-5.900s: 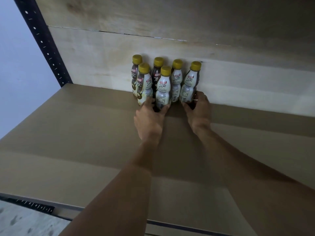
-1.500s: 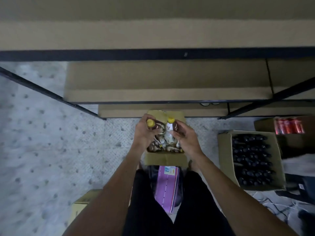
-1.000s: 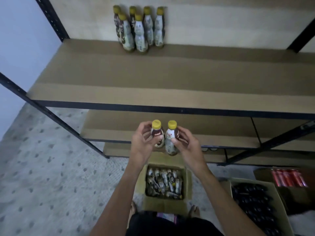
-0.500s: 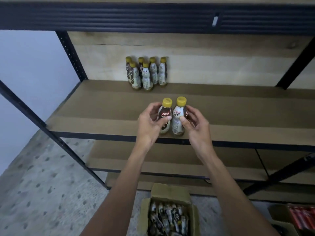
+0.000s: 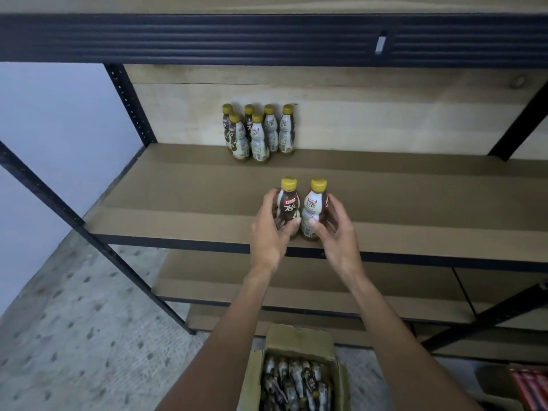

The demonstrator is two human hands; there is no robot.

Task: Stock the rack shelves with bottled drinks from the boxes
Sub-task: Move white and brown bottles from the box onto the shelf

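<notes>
My left hand (image 5: 271, 232) grips a brown-labelled coffee bottle (image 5: 289, 206) with a yellow cap. My right hand (image 5: 335, 229) grips a white-labelled coffee bottle (image 5: 314, 207) beside it. Both bottles are upright, side by side, over the front part of the brown shelf board (image 5: 178, 200); whether they touch it I cannot tell. Several matching bottles (image 5: 258, 134) stand grouped against the back panel of the same shelf. An open cardboard box (image 5: 296, 339) on the floor below holds several more bottles lying inside.
A black shelf beam (image 5: 207, 40) crosses overhead. Black uprights (image 5: 130, 105) stand at the left and right (image 5: 516, 123). Lower shelf boards (image 5: 213, 286) sit under my arms. Red drink cans (image 5: 530, 384) show at the bottom right. Speckled floor (image 5: 74, 336) lies to the left.
Both hands lifted the two bottles from the floor box up to the middle shelf. In the last half second they moved slightly forward over the shelf's front edge.
</notes>
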